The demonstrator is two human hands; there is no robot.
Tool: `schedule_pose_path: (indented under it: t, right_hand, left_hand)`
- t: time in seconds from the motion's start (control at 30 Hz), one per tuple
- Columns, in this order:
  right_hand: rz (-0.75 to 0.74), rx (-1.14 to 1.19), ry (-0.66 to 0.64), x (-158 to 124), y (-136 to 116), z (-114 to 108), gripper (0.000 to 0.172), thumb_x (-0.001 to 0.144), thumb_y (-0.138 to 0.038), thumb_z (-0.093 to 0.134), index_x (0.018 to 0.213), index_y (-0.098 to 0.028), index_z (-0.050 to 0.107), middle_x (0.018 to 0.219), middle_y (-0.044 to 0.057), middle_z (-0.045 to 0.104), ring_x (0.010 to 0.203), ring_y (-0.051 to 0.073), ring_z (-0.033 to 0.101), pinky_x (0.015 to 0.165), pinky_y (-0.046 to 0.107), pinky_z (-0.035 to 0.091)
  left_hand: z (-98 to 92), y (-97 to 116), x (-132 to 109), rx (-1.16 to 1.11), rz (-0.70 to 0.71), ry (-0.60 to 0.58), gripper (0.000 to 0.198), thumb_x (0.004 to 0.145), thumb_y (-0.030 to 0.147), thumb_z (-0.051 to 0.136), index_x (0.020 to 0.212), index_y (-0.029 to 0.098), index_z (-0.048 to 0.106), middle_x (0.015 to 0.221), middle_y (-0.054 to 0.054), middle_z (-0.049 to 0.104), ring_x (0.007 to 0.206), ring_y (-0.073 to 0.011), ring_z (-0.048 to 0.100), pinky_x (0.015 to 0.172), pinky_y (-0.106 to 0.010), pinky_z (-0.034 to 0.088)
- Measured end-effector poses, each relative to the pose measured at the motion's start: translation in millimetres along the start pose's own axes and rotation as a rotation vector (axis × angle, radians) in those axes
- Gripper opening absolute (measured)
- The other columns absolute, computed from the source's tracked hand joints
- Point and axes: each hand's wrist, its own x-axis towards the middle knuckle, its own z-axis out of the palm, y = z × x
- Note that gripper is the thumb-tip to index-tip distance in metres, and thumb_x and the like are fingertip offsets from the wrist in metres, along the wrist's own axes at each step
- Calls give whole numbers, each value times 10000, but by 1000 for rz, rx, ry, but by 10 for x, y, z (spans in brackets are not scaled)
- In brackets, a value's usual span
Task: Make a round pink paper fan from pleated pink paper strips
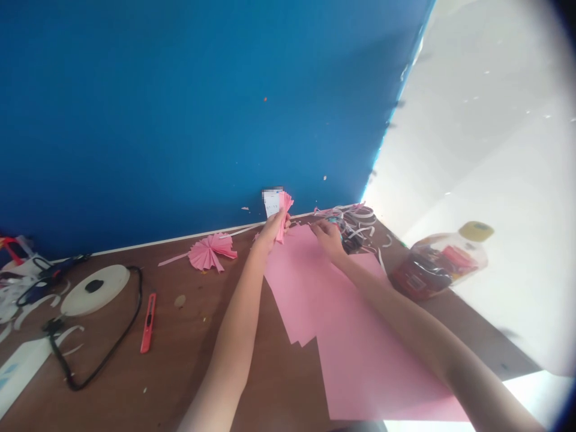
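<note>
My left hand [272,230] is closed around a pleated pink paper fan [284,217], held upright near the blue wall. My right hand [327,237] is at the far edge of the pink paper sheets [300,288], beside a tangle of paper scraps and strips [355,225]. Its fingers are bent together at the tips; whatever they pinch is too small to make out. Left of my left hand lies a pink pleated paper rosette [211,251] with a strip sticking out of it.
A red box cutter [148,323] lies on the brown table [189,360]. Further left are a white tape roll [96,290], a black cable [112,354] and scissors [40,279]. A plastic bottle with a yellow cap [441,264] stands at right. A small card [271,203] leans against the wall.
</note>
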Motion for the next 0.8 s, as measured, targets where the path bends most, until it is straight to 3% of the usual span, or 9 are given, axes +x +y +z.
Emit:
schedule_pose_path:
  t: [0.13, 0.37, 0.6, 0.8]
  right_hand:
    - [-64, -154, 1, -86, 123, 22, 266, 850, -396, 428, 804, -189, 588, 535, -29, 448, 506, 122, 375, 514, 249, 258]
    - [-114, -328, 58, -134, 143, 58, 242, 869, -339, 407, 830, -191, 594, 548, -8, 521, 507, 134, 437, 530, 251, 251]
    - [-142, -417, 58, -177, 97, 68, 236, 874, -314, 398, 869, -195, 602, 585, 13, 575, 529, 152, 484, 539, 253, 257]
    - [-151, -430, 83, -177, 110, 65, 251, 885, -324, 387, 872, -193, 601, 609, 23, 591, 525, 154, 483, 539, 261, 258]
  left_hand:
    - [-39, -38, 13, 66, -4, 8, 390, 775, 540, 586, 766, 153, 535, 605, 11, 462, 472, -51, 412, 433, -178, 314]
    - [-159, -33, 9, 56, -58, 57, 358, 746, 485, 649, 783, 141, 560, 656, -6, 509, 502, -49, 463, 460, -178, 353]
    - [-194, 0, -24, 23, -73, 20, 369, 709, 477, 688, 800, 138, 570, 653, 1, 506, 473, -32, 426, 425, -170, 299]
    - [-247, -19, -40, 122, -75, 9, 368, 734, 493, 657, 803, 138, 595, 651, -26, 569, 511, -66, 504, 483, -188, 379]
